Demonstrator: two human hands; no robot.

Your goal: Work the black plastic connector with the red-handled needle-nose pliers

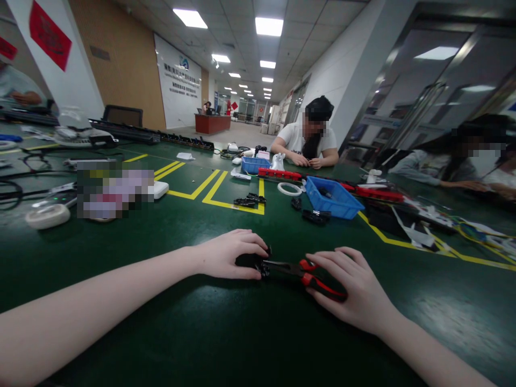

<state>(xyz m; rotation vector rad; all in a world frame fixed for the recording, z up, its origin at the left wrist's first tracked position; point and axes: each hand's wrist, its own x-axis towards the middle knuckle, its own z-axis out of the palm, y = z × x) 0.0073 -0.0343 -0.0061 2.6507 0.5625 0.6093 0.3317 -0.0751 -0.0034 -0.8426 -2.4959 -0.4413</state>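
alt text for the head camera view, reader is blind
A person's right hand holds red-and-black pliers, tips at a small black part in the left hand, over a green table. A blue tray sits beyond.

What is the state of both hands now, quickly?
Left hand: closed on a small black part at the plier tips.
Right hand: closed around the red-and-black handles of the pliers.

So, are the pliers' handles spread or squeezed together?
Spread: the pliers in the right hand show a gap between their red-and-black handles.
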